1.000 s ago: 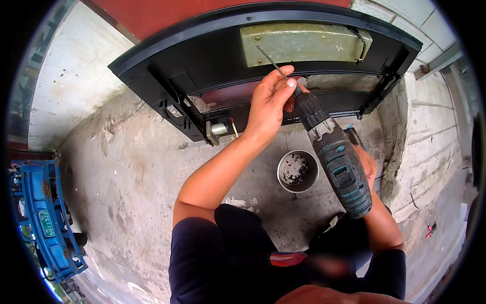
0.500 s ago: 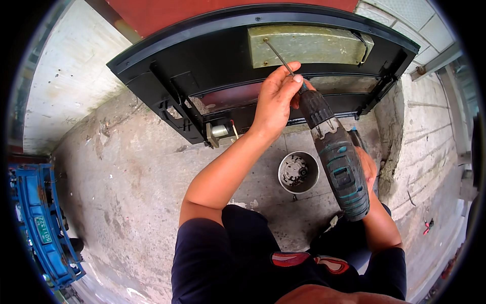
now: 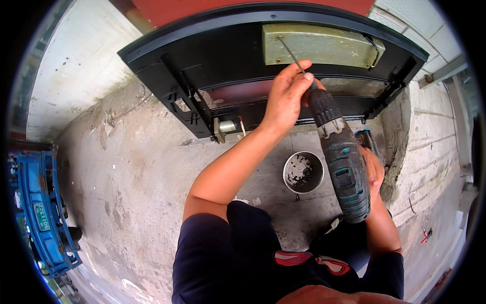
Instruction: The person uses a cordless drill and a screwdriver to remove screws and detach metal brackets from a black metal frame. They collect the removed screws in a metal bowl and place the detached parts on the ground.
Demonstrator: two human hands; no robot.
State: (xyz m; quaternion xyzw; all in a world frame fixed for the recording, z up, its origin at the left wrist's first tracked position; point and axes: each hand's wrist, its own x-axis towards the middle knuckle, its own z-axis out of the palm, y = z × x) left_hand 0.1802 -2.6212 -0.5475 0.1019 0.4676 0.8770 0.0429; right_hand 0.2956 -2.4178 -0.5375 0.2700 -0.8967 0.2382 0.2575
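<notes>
My right hand is closed round the handle of a worn black and teal cordless drill, mostly behind its body. Thumb and fingers of my left hand pinch the long thin bit just ahead of the chuck. The bit's tip meets a screw at the upper left corner of a dull yellowish metal box. That box lies against a black metal frame; a second screw head shows at its lower left corner.
Below the frame, a round metal bowl with small dark screws stands on the concrete floor. A silvery cylinder sits at the frame's lower edge. A blue vehicle is at far left, red-handled pliers at far right.
The view has shifted, so the frame and box appear a little farther right. Both hands keep their hold on the drill and bit, and the tip stays at the same screw.
</notes>
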